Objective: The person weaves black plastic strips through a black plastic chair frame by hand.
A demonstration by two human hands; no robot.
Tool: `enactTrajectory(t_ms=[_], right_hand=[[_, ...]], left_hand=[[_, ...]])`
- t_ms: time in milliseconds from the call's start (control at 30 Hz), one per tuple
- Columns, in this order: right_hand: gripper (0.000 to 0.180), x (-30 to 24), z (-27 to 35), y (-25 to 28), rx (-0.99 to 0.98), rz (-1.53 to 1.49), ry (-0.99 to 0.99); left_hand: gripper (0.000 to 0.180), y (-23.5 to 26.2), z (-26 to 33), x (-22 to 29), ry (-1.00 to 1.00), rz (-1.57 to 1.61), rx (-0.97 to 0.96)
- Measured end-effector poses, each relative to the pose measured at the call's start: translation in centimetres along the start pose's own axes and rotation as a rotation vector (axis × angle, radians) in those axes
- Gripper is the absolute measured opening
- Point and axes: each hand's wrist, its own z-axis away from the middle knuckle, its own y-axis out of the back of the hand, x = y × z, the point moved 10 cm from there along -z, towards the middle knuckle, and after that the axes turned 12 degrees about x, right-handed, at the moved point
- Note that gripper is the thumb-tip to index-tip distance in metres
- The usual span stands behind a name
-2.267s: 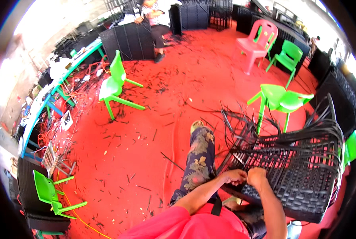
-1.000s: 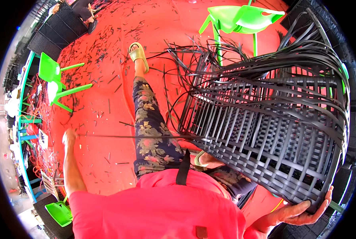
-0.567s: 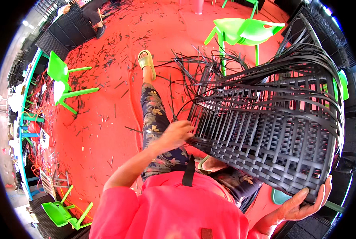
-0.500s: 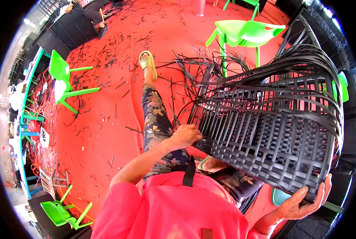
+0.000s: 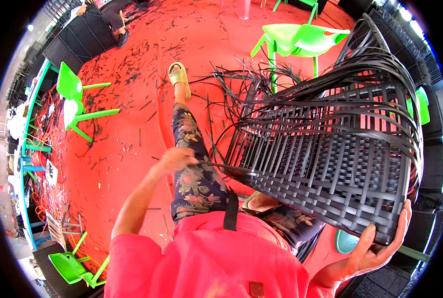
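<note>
A black woven chair frame (image 5: 325, 164) leans across my lap on the right, its lower part woven tight and its upper part still open lattice. My left hand (image 5: 177, 160), slightly blurred, is closed over my thigh on a dark strip (image 5: 214, 164) that runs taut to the frame's left edge. At the frame's lower right corner my right hand (image 5: 375, 251) grips the edge, thumb on the front and fingers behind. Long loose black strands (image 5: 375, 74) drape over the frame's top and right side.
Green plastic chairs stand ahead (image 5: 301, 39), at left (image 5: 72, 97) and lower left (image 5: 72, 265). Strip scraps litter the red floor (image 5: 132, 109). A teal basin (image 5: 347, 241) sits beneath the frame's lower right. Another person's leg (image 5: 117, 20) shows near black wicker at upper left.
My left hand has moved left, away from the frame's edge, drawing the dark strip out straight. My right hand keeps its hold on the corner. The whole view has shifted slightly.
</note>
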Motion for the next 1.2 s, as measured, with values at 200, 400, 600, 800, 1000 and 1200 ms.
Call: enactTrajectory(t_ms=[200, 400, 600, 800, 1000, 1200], right_hand=[[0.074, -2.6, -0.2, -0.6, -0.082, 0.010, 0.145], [0.081, -3.2, -1.3, -2.1, -0.290, 0.021, 0.118], [0.085, -3.2, -1.0, -2.4, -0.190, -0.014, 0.058], [0.086, -3.0, -1.5, -1.8, -0.174, 0.017, 0.189], [0.087, -3.5, -1.0, -1.1, -0.131, 0.041, 0.305], [0.087, -2.5, -0.8, -0.8, -0.135, 0.132, 0.363]], left_hand=[[0.029, 2.7, 1.4, -3.0, 0.079, 0.051, 0.082], [0.028, 2.8, 0.5, -1.9, -0.085, -0.113, 0.146], [0.034, 0.5, -1.4, 6.8, -0.316, -0.343, 0.143], [0.020, -10.4, -2.1, 10.0, -0.438, -0.548, 0.027], [0.016, -7.6, -3.0, 10.9, -0.653, -0.493, 0.384], [0.009, -0.8, -11.3, 14.3, -0.849, -0.739, 0.519]])
